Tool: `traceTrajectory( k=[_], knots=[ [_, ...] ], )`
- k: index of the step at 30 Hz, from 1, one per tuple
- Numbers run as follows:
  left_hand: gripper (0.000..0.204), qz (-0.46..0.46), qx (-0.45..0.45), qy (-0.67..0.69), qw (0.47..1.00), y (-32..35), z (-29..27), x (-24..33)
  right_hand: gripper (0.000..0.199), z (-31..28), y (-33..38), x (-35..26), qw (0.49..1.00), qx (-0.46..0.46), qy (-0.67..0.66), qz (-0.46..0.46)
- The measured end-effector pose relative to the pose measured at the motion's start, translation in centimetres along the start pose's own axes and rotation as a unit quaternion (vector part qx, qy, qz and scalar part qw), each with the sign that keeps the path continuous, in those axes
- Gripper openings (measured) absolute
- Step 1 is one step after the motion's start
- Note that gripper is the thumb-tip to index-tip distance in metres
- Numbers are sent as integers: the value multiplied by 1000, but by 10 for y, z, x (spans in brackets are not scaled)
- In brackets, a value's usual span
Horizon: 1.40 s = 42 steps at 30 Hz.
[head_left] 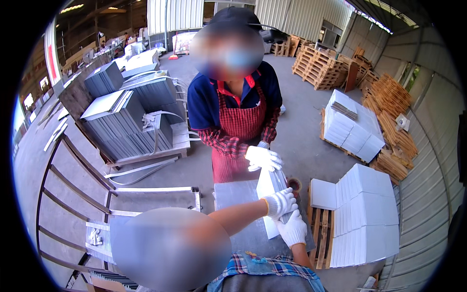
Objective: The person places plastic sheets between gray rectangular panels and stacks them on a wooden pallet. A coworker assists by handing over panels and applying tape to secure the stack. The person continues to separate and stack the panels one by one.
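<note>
A narrow stack of flat white-and-grey panels [271, 187] stands on edge on a grey worktable [238, 194] in front of me. My left hand [280, 202], in a white knit glove, reaches across from the left and closes over the top edge of the stack. Just below it, my right hand [293, 229], gloved alike, grips the near end of the panels. Opposite me, a co-worker's white-gloved hands [263, 158] rest on the far end. Between the hands, the panels' grey edges show; my fingertips are partly hidden.
A tape roll [294, 184] lies right of the panels. On the right, white blocks of stacked panels [365, 214] stand on a wooden pallet [319, 238]. A metal-railed rack [80, 187] and grey panel stacks [121, 126] are at left. Wooden pallets [316, 65] stand farther back.
</note>
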State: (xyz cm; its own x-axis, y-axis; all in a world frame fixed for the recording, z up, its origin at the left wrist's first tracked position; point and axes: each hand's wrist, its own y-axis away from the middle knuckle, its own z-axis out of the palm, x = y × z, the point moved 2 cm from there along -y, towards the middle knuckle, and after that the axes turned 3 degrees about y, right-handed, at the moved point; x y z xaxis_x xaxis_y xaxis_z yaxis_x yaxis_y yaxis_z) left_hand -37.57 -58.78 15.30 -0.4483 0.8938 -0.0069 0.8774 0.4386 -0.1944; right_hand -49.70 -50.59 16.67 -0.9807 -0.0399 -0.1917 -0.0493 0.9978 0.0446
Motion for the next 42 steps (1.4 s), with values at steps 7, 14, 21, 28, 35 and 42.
traceTrajectory(
  k=[7,14,21,28,35,42],
  knots=[
    [52,1,-1,19,1000,2,-4,1,79,6,0,0,1000,10,3,-1],
    [46,3,-8,17,1000,-3,-7,-3,83,5,-5,5,1000,-9,-17,3],
    [45,22,18,8,1000,-8,2,-5,84,6,-7,10,1000,8,-9,-6],
    [47,21,42,2,999,-8,5,-5,83,7,-8,12,999,35,-5,-18],
    [49,22,39,11,999,-11,2,-5,83,-1,-8,9,1000,7,12,1],
    [53,18,39,13,999,-12,-7,-7,83,2,-11,12,1000,5,0,-4]
  ],
)
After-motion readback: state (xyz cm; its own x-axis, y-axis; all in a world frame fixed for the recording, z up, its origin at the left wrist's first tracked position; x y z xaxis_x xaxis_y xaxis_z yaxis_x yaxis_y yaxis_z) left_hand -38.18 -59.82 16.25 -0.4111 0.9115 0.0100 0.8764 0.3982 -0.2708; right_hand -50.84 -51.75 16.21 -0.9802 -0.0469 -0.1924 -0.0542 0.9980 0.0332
